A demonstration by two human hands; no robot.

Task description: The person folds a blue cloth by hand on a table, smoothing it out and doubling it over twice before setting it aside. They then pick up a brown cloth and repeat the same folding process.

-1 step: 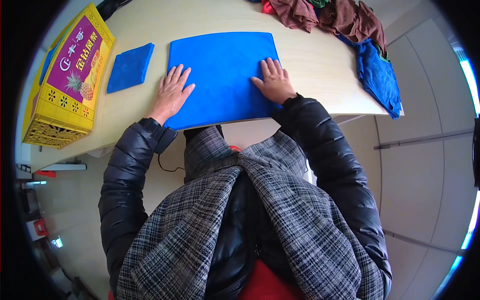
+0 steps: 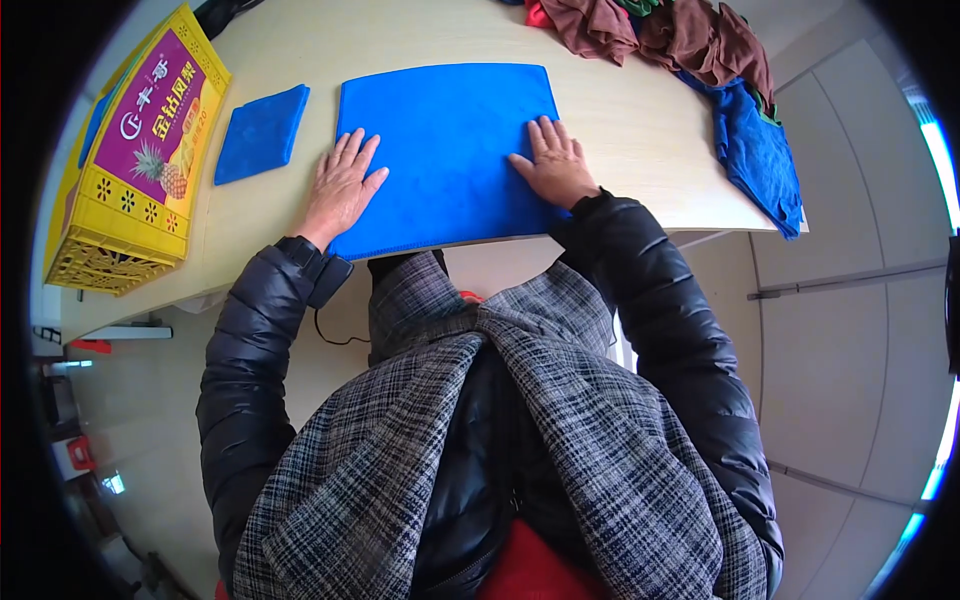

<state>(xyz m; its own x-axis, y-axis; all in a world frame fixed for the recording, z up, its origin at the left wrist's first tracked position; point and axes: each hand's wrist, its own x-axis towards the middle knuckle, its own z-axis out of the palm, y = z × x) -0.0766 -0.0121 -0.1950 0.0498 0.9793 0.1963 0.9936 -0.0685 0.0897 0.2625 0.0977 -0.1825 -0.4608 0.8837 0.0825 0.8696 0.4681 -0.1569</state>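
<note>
A blue cloth (image 2: pixel 450 150) lies spread flat on the table in front of me, its near edge along the table's front edge. My left hand (image 2: pixel 343 188) rests flat across the cloth's left edge, fingers stretched out and pointing away from me. On the right edge lies my right hand (image 2: pixel 556 165), also flat, with its thumb pointing inward over the cloth. Neither hand grips anything. To the left of the spread cloth sits a folded blue cloth (image 2: pixel 262 135), a small neat rectangle.
A yellow plastic crate (image 2: pixel 120 265) with a purple pineapple panel stands at the table's left end. Crumpled brown cloths (image 2: pixel 700 45) are heaped at the far right, and a loose blue cloth (image 2: pixel 755 150) hangs over the right edge of the pale wooden table (image 2: pixel 640 150).
My right hand has shifted slightly to the right along the cloth's edge. The left hand and the cloth look the same.
</note>
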